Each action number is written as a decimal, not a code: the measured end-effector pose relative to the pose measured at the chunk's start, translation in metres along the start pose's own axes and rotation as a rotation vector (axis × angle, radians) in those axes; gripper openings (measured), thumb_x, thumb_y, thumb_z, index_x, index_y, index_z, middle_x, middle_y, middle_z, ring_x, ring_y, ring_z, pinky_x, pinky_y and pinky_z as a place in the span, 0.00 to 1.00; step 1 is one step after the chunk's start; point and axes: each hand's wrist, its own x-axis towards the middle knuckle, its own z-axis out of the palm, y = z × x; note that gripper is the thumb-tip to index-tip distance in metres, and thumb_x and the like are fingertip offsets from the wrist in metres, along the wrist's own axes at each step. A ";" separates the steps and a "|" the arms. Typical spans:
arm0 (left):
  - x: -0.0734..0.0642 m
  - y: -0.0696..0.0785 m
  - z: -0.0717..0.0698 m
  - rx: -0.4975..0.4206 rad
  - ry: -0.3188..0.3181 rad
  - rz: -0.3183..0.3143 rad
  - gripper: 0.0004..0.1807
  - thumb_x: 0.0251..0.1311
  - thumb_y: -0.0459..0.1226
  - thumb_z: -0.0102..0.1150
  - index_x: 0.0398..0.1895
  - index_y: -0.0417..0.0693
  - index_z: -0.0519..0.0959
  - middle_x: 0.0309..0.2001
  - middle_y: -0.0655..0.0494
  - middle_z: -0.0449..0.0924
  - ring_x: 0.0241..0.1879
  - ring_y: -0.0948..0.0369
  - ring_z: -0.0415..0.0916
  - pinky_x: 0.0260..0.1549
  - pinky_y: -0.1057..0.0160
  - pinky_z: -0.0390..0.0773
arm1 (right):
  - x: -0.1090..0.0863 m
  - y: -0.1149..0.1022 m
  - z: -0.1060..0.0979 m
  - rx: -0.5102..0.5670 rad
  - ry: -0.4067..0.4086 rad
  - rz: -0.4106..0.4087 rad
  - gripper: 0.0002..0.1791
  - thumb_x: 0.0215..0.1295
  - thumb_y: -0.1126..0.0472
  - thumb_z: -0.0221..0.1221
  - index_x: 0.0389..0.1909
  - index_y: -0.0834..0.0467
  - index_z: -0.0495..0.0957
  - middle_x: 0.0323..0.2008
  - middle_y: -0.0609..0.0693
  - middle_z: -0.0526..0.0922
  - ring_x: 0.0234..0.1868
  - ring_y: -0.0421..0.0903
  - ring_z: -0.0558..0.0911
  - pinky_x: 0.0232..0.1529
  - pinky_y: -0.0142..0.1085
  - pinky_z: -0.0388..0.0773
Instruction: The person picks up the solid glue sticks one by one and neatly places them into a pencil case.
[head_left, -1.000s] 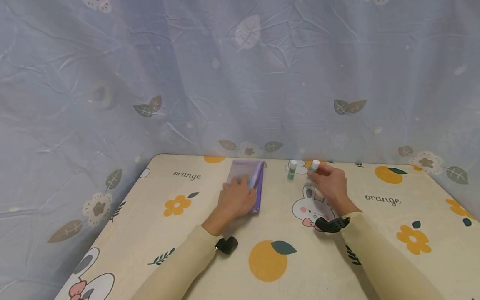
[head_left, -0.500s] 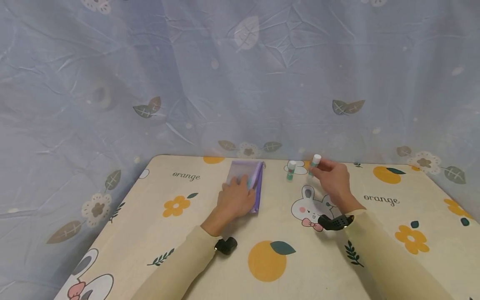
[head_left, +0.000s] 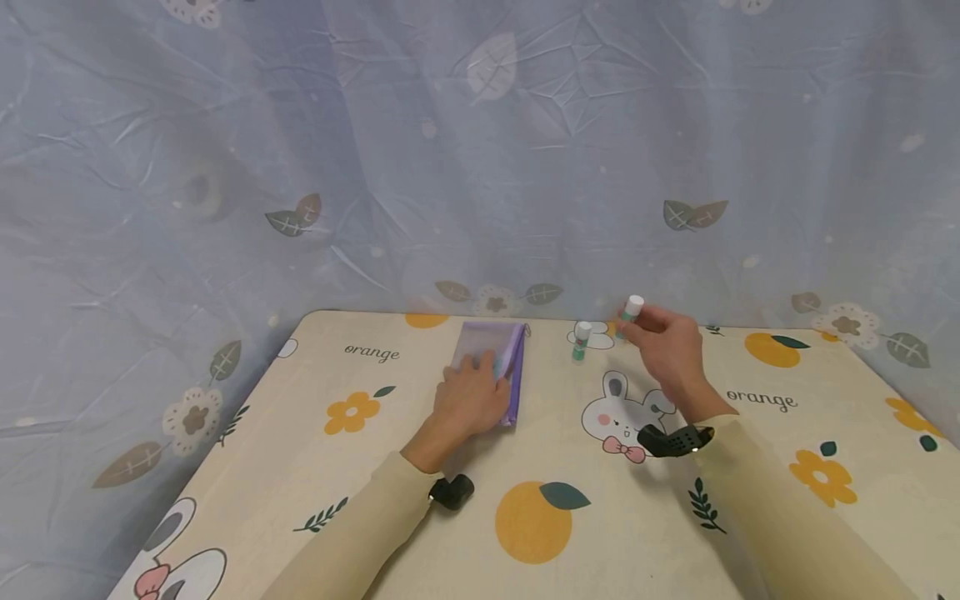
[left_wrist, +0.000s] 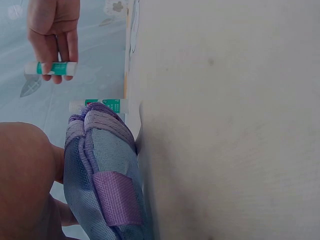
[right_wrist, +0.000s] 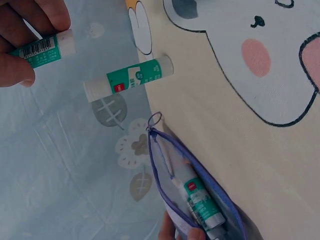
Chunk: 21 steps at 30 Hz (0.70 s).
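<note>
A purple-edged mesh zipper pouch (head_left: 491,333) lies on the table, and my left hand (head_left: 471,396) grips it from above. Its mouth gapes to the right; in the right wrist view a green-and-white glue stick (right_wrist: 202,200) shows inside, with left fingertips (right_wrist: 195,234) at the rim. My right hand (head_left: 671,350) pinches another glue stick (head_left: 632,310) between thumb and fingers, white cap up, raised over the table's back part. A further glue stick (head_left: 580,342) stands upright on the table between the pouch and my right hand.
The table (head_left: 420,533) wears a cream cloth printed with oranges, flowers and rabbits. Close behind its back edge hangs a pale blue patterned curtain (head_left: 420,167). Black wrist cameras (head_left: 452,492) sit on both wrists.
My right hand has lifted its glue stick up off the table and slightly to the right. The left hand, the pouch and the standing glue stick have stayed put.
</note>
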 end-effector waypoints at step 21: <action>0.002 0.000 0.002 -0.009 0.000 -0.010 0.33 0.78 0.48 0.43 0.81 0.45 0.63 0.70 0.34 0.71 0.61 0.32 0.73 0.59 0.34 0.76 | -0.003 -0.016 -0.006 0.053 -0.014 -0.042 0.27 0.75 0.52 0.65 0.70 0.58 0.79 0.66 0.58 0.84 0.70 0.51 0.78 0.74 0.50 0.72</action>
